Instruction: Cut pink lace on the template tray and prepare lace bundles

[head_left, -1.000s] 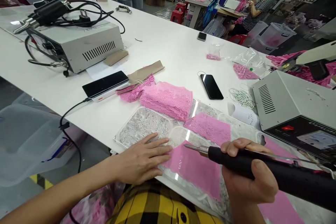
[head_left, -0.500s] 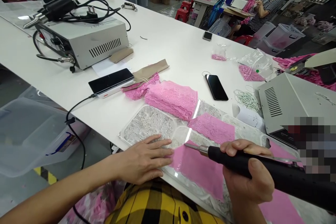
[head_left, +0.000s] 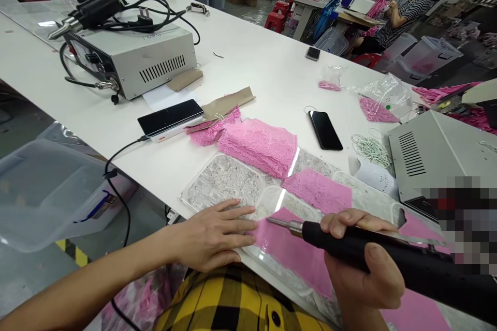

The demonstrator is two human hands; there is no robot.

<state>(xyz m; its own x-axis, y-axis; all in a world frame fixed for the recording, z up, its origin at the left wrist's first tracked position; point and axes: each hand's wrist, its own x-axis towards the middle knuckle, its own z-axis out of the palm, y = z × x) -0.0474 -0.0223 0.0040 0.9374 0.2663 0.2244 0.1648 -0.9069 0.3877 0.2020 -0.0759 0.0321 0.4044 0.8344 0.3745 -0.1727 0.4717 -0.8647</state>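
My right hand [head_left: 365,258] is wrapped round a black ultrasonic welding gun [head_left: 345,240] with a slim metal tip. The tip points left and meets the upper left part of a smooth pink fabric piece [head_left: 298,258]. My left hand [head_left: 217,235] lies flat with fingers spread, its fingertips at that piece's left edge, close to the tip. Beneath is a grey-patterned board [head_left: 221,181] with a clear glossy surface. A pink lace piece [head_left: 320,189] lies just beyond the gun, and a stack of pink lace pieces [head_left: 258,145] sits behind it.
A grey power box [head_left: 151,57] bearing another gun stands far left; a second box [head_left: 435,155] stands right. Phones [head_left: 325,130], a white power bank, green string [head_left: 370,150] and bagged pink pieces lie on the white table [head_left: 252,57]. A person sits at a sewing machine beyond.
The gun's tip has slid slightly left and down across the pink fabric, toward my left hand. My left hand stays in place. The view has shifted a little.
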